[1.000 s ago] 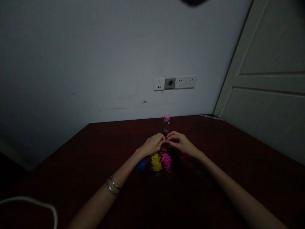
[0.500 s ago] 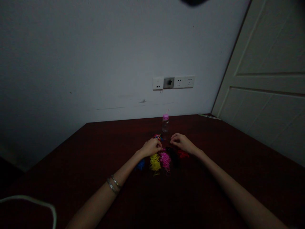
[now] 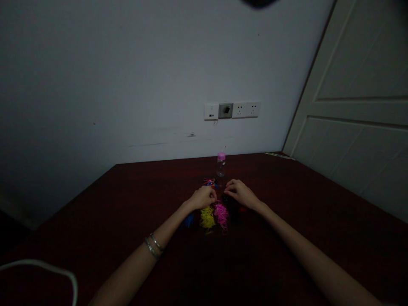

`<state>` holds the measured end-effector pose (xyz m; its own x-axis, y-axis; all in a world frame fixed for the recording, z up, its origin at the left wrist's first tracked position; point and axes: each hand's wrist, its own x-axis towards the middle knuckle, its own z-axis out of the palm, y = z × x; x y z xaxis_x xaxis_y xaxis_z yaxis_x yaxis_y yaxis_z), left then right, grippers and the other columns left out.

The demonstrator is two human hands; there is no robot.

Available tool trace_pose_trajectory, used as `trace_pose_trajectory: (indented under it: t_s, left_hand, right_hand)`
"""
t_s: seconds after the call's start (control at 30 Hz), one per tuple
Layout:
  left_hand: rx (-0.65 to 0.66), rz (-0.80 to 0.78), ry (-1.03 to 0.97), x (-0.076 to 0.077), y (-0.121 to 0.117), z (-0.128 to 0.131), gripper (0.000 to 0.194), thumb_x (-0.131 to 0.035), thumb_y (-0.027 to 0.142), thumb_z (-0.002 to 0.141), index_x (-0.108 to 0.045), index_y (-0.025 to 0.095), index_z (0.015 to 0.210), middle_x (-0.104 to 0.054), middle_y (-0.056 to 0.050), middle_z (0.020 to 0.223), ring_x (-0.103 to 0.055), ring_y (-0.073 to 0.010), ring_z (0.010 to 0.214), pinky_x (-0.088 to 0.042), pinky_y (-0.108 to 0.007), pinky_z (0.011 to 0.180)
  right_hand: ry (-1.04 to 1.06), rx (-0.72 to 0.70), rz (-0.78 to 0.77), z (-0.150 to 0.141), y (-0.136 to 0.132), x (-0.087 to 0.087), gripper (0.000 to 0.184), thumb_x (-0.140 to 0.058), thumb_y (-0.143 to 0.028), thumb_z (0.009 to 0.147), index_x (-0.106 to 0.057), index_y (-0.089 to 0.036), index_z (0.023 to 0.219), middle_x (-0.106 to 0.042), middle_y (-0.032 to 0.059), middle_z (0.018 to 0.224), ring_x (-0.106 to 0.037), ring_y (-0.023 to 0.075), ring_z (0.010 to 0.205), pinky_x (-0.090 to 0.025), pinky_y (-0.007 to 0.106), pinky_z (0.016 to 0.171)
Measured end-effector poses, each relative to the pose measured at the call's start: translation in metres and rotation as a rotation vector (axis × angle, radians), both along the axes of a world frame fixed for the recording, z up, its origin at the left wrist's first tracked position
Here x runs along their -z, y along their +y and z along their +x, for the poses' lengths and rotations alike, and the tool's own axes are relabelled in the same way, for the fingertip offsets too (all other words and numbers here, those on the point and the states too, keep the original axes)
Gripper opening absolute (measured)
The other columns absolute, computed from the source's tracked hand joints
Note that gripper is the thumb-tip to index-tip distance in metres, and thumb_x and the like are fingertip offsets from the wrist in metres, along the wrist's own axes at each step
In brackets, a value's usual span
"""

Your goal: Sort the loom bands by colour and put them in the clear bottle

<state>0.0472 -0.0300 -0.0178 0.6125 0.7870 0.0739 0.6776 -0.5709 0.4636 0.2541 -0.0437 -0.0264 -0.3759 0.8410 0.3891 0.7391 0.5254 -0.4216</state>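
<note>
Small piles of thin looped strands that look like rubber bands lie on the dark red-brown table [image 3: 134, 204]. My left hand [image 3: 202, 197], fingers pinched, is just above the yellow pile [image 3: 208, 217] and the pink pile [image 3: 221, 213]. Beyond its knuckles sits a mixed-colour pile [image 3: 209, 182]. My right hand [image 3: 240, 192] has its fingers curled together over the edge of a dark, black-looking pile [image 3: 234, 210]. What either set of fingertips holds is too small and dim to make out. Part of a blue pile [image 3: 188, 220] shows beside my left wrist; a red pile [image 3: 243, 209] is mostly covered by my right.
A clear bottle with a pink lid [image 3: 221, 165] stands behind the piles. At the back rises a wall with sockets [image 3: 239, 110]. A panelled door [image 3: 357, 127] borders the right side. A white cable [image 3: 41, 264] curves in at lower left.
My right hand has moved slightly left and toward me, closer to my left hand, and its fingers have come together. It now hides more of the red pile. My left hand has hardly moved.
</note>
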Motion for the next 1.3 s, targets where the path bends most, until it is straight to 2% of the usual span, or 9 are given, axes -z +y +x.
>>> trace_pose_trajectory:
  t_s: [0.23,0.4,0.5,0.7,0.93,1.03,1.3]
  left_hand:
    - [0.100,-0.110,-0.009,-0.010,0.001,-0.002,0.018,-0.053,0.017,0.066,-0.068,0.010,0.074,-0.066,-0.004,0.067,-0.054,-0.0110,0.058,-0.037,-0.017,0.051]
    - [0.123,-0.104,-0.069,-0.018,0.001,-0.004,0.022,-0.049,0.014,0.065,-0.069,0.010,0.076,-0.066,-0.004,0.070,-0.055,-0.0109,0.061,-0.039,-0.017,0.055]
    - [0.081,-0.077,-0.119,-0.021,0.006,-0.008,0.024,-0.049,0.014,0.066,-0.069,0.010,0.077,-0.067,-0.005,0.074,-0.057,-0.0119,0.065,-0.040,-0.018,0.059]
    - [-0.110,0.040,-0.187,-0.017,0.027,-0.024,0.024,-0.050,0.019,0.067,-0.070,0.010,0.077,-0.067,-0.006,0.076,-0.058,-0.0140,0.069,-0.042,-0.021,0.064]
    - [-0.274,0.066,-0.048,-0.003,0.040,-0.042,0.022,-0.051,0.020,0.068,-0.069,0.015,0.081,-0.067,-0.005,0.081,-0.059,-0.0152,0.073,-0.043,-0.022,0.067]
    - [-0.290,0.092,0.003,-0.002,0.039,-0.044,0.022,-0.053,0.023,0.069,-0.069,0.018,0.083,-0.066,-0.004,0.083,-0.059,-0.0154,0.076,-0.042,-0.022,0.068]
    - [-0.231,0.116,0.028,0.001,0.031,-0.034,0.025,-0.055,0.033,0.071,-0.067,0.023,0.090,-0.063,-0.002,0.083,-0.057,-0.0151,0.075,-0.041,-0.021,0.063]
  right_hand:
    - [0.005,-0.008,-0.012,-0.001,0.003,0.003,0.019,-0.053,-0.032,0.079,-0.069,-0.021,0.077,-0.058,0.0059,0.093,-0.051,0.0178,0.087,-0.042,0.033,0.079]
    - [-0.008,-0.014,-0.012,0.000,0.004,0.003,0.021,-0.051,-0.032,0.080,-0.070,-0.022,0.079,-0.058,0.0059,0.095,-0.051,0.0182,0.088,-0.042,0.033,0.079]
    - [0.001,0.001,0.011,0.005,0.008,0.002,0.021,-0.052,-0.033,0.080,-0.069,-0.021,0.080,-0.059,0.0060,0.094,-0.052,0.0184,0.087,-0.042,0.033,0.080]
    - [0.037,0.082,0.066,0.025,0.019,0.000,0.024,-0.048,-0.033,0.082,-0.068,-0.020,0.083,-0.060,0.0071,0.093,-0.054,0.0184,0.086,-0.042,0.033,0.080]
    - [0.014,0.209,0.136,0.046,0.024,0.002,0.027,-0.046,-0.034,0.082,-0.068,-0.019,0.084,-0.058,0.0088,0.096,-0.051,0.0212,0.089,-0.041,0.034,0.080]
    - [0.005,0.239,0.153,0.047,0.023,0.002,0.027,-0.045,-0.035,0.081,-0.068,-0.019,0.084,-0.057,0.0090,0.097,-0.050,0.0218,0.090,-0.041,0.035,0.080]
    - [-0.022,0.232,0.144,0.045,0.020,0.000,0.025,-0.046,-0.031,0.081,-0.067,-0.019,0.085,-0.056,0.0090,0.097,-0.048,0.0218,0.091,-0.041,0.034,0.080]
